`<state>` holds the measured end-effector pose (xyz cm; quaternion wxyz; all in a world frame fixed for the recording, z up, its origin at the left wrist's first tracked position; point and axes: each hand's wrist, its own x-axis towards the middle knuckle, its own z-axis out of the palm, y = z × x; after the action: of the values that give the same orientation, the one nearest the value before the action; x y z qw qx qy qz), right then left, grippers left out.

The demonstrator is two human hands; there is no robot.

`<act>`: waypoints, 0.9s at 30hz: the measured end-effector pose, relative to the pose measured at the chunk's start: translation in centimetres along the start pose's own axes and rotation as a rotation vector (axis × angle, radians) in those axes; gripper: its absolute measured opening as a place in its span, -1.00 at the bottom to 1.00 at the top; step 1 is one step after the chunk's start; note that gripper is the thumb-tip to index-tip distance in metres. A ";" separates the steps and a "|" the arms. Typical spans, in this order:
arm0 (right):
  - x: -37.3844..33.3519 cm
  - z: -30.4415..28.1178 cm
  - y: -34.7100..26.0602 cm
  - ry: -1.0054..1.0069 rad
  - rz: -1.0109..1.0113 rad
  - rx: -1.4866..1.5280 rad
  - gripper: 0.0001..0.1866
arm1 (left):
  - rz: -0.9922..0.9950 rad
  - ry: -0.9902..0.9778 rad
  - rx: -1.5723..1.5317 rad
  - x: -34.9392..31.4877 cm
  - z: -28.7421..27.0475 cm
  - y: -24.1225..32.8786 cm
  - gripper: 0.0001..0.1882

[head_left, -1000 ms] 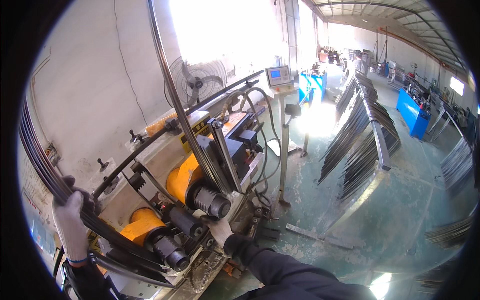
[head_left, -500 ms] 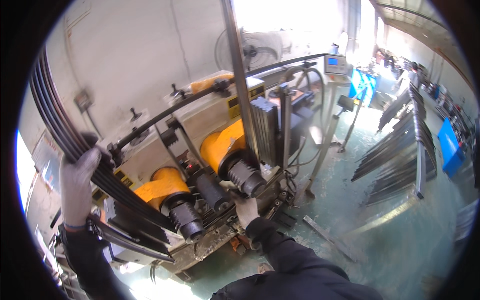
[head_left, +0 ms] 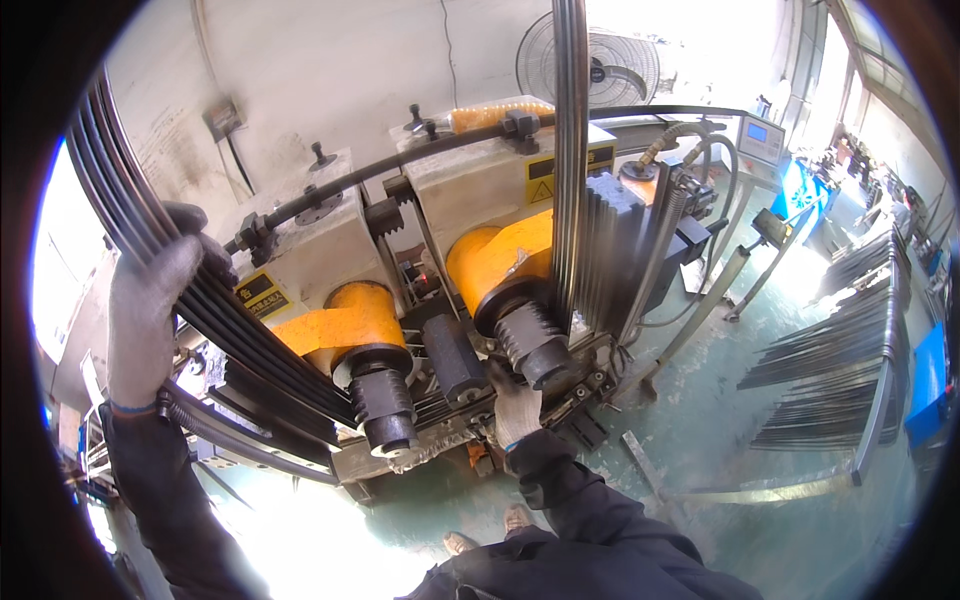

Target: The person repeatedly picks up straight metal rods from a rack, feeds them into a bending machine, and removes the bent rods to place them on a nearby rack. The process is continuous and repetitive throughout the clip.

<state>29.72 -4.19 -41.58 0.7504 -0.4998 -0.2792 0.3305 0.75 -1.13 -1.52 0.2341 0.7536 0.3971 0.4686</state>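
Note:
My left hand [head_left: 150, 320], in a pale glove with dark fingers, is closed around a bundle of long dark metal bars [head_left: 262, 358]. The bars slant from the upper left to a ribbed black roller [head_left: 382, 405] on an orange arm [head_left: 350, 320]. My right hand [head_left: 517, 412], also gloved, reaches to the machine's front bed, below a second ribbed roller [head_left: 530, 340] and beside a dark block [head_left: 453, 355]. Its dark fingertips blend into the shadow there, so their grip is hidden. Another bundle of bars [head_left: 570, 170] stands upright beside the second roller.
Behind the rollers, the pale machine housing [head_left: 420, 200] carries a dark horizontal rail [head_left: 380, 165]. A fan [head_left: 595, 72] and a control box [head_left: 760, 140] are farther back. To the right, a rack [head_left: 880, 370] bears many bars. A metal strip [head_left: 642, 462] lies on the floor.
My view has swung left, so the machine, fan and rack appear shifted right. Several bars now show in the upright bundle. Both hands remain at about the same places on the bars and machine.

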 end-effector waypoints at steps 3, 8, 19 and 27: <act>0.3 -0.6 -0.2 -0.039 -0.016 -0.026 -0.71 | -0.006 -0.006 0.009 0.1 0.8 0.2 -0.54; 0.5 -2.9 2.3 -0.206 -0.545 -1.009 -0.65 | -0.068 0.007 0.008 0.2 0.4 0.5 -0.67; -6.0 -3.8 -4.9 0.025 0.270 0.352 -0.68 | -0.002 0.299 0.255 -12.8 -4.5 3.8 -0.65; -17.5 -33.3 -14.2 0.344 -0.064 -0.438 -0.65 | -0.225 0.483 -0.171 -32.7 -5.1 -5.9 -0.30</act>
<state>46.80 -40.63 -41.35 0.6710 -0.6896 -0.2280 0.1488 -14.08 -24.52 -20.50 0.2457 0.5488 0.4815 0.6377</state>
